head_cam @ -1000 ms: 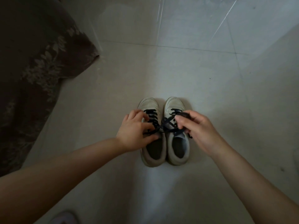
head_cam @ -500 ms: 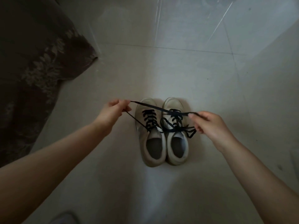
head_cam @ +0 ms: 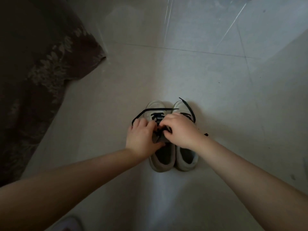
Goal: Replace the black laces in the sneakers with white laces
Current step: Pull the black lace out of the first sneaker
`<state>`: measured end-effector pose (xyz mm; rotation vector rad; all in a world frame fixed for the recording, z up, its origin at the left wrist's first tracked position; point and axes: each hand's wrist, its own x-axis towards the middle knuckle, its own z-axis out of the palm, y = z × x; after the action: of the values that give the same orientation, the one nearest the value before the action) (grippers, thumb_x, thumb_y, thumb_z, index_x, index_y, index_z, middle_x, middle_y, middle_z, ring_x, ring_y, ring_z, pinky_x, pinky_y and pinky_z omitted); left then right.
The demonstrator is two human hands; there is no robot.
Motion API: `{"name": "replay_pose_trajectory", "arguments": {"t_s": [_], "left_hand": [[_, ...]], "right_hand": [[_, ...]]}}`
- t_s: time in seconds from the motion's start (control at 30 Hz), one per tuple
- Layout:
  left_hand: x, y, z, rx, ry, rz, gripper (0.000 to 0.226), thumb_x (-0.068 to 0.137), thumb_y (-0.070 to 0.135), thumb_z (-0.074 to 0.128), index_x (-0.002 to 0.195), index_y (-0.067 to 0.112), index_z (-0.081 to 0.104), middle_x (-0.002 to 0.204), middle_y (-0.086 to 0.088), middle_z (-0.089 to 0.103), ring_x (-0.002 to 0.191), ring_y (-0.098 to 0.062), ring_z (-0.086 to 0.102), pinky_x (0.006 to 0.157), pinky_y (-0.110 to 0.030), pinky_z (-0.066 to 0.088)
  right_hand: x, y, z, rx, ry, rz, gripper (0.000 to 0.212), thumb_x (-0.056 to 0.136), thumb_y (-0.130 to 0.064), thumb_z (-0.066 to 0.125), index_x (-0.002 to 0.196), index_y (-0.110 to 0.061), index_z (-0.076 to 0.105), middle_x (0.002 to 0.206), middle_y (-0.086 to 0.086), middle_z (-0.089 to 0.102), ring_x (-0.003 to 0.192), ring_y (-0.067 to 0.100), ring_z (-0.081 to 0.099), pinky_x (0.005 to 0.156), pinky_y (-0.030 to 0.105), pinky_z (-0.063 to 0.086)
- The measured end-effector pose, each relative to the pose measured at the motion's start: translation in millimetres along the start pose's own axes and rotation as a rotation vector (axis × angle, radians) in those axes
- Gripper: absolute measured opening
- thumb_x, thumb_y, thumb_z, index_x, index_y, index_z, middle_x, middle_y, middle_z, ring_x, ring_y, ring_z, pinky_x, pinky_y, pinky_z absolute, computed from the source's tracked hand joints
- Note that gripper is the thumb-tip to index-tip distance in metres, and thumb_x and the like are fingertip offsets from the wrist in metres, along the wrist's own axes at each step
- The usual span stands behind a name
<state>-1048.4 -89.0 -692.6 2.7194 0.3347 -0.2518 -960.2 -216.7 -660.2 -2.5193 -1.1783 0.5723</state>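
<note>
Two pale sneakers stand side by side on the tile floor, the left sneaker [head_cam: 164, 160] touching the right sneaker [head_cam: 186, 161]. A black lace [head_cam: 155, 110] is threaded in the left sneaker, and its loose end lies across the toe. Another black lace end [head_cam: 189, 108] curls over the right sneaker's toe. My left hand [head_cam: 141, 138] grips the left sneaker at its tongue, thumb on the inner side. My right hand [head_cam: 180, 130] reaches across, its curled fingers pinching the black lace at the left sneaker's eyelets. The hands hide the lacing beneath them.
A dark cloth with a leaf pattern [head_cam: 41, 67] covers the floor at the left. A pale rounded object [head_cam: 66, 224] peeks in at the bottom edge. A black lace tip [head_cam: 206, 134] shows on the tiles beside my right wrist.
Half a second ago my hands were apart, stretching the lace ends out to either side. Now both have come together on the left sneaker, and the freed ends lie loose over the toes.
</note>
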Motion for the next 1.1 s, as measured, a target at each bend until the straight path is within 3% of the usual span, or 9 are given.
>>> {"name": "replay_pose_trajectory", "arguments": {"t_s": [0.07,0.2,0.33,0.43,0.63,0.77,0.9,1.0,1.1], "left_hand": [[1,-2,-1,0.045,0.004,0.046,0.042,0.077,0.052,0.063,0.105,0.022,0.058,0.106,-0.004,0.049,0.108,-0.027,0.042,0.081,-0.034,0.031],[-9,-13,4,0.003,0.117,0.187,0.022,0.065,0.041,0.062,0.068,0.019,0.060,0.078,-0.003,0.054,0.076,-0.031,0.056,0.063,-0.034,0.037],[-15,-18,9,0.027,0.074,0.214,0.032,0.067,0.042,0.047,0.075,0.018,0.066,0.082,-0.004,0.062,0.081,-0.031,0.062,0.075,-0.041,0.046],[-12,-18,6,0.049,0.035,0.210,0.039,0.065,0.043,0.045,0.082,0.019,0.069,0.077,-0.003,0.061,0.068,-0.028,0.062,0.080,-0.044,0.048],[-6,-14,4,0.121,0.025,0.256,0.037,0.045,0.035,0.081,0.074,0.014,0.071,0.073,-0.004,0.060,0.067,-0.027,0.063,0.082,-0.047,0.050],[-5,-13,3,0.126,0.017,0.267,0.039,0.039,0.034,0.085,0.065,0.013,0.067,0.070,-0.005,0.057,0.063,-0.027,0.061,0.078,-0.045,0.051],[-2,-15,5,0.103,0.001,0.263,0.036,0.037,0.032,0.086,0.060,0.013,0.066,0.068,-0.006,0.055,0.058,-0.027,0.060,0.073,-0.048,0.051],[2,-19,8,0.127,-0.063,0.212,0.036,0.047,0.039,0.084,0.066,0.013,0.068,0.075,-0.006,0.057,0.069,-0.029,0.062,0.085,-0.051,0.045],[3,-18,9,0.145,-0.087,0.175,0.034,0.072,0.041,0.067,0.092,0.014,0.068,0.104,-0.004,0.054,0.104,-0.025,0.051,0.108,-0.042,0.017]], "right_hand": [[5,-1,5,-0.060,-0.068,-0.019,0.022,0.083,-0.017,0.058,0.104,-0.019,0.063,0.104,-0.003,0.061,0.105,0.019,0.049,0.091,0.032,0.039],[6,-5,9,-0.140,-0.089,-0.049,0.013,0.081,-0.022,0.059,0.092,-0.021,0.052,0.098,-0.005,0.055,0.104,0.018,0.044,0.088,0.033,0.033],[2,-8,16,-0.056,-0.087,-0.013,0.013,0.079,-0.024,0.057,0.085,-0.024,0.045,0.089,-0.008,0.048,0.098,0.018,0.041,0.087,0.035,0.038],[4,-10,17,-0.014,-0.143,0.047,0.022,0.082,-0.026,0.056,0.104,-0.023,0.058,0.101,-0.004,0.053,0.104,0.018,0.040,0.093,0.037,0.038],[7,-7,10,-0.043,-0.224,0.055,0.015,0.081,-0.030,0.057,0.096,-0.026,0.055,0.097,-0.010,0.048,0.105,0.017,0.043,0.093,0.035,0.039],[8,-7,5,-0.008,-0.265,0.083,0.009,0.083,-0.032,0.057,0.091,-0.028,0.055,0.096,-0.010,0.047,0.105,0.018,0.044,0.094,0.033,0.039],[9,-11,9,-0.117,-0.273,0.068,0.018,0.086,-0.037,0.054,0.094,-0.021,0.059,0.103,-0.002,0.050,0.107,0.019,0.041,0.094,0.036,0.039],[12,-9,12,-0.077,-0.264,0.053,0.010,0.089,-0.031,0.055,0.092,-0.022,0.058,0.102,-0.002,0.051,0.108,0.019,0.041,0.095,0.035,0.037],[8,2,9,0.295,-0.256,0.187,0.009,0.091,-0.028,0.058,0.084,-0.023,0.054,0.095,-0.004,0.053,0.101,0.018,0.049,0.092,0.032,0.039]]}}
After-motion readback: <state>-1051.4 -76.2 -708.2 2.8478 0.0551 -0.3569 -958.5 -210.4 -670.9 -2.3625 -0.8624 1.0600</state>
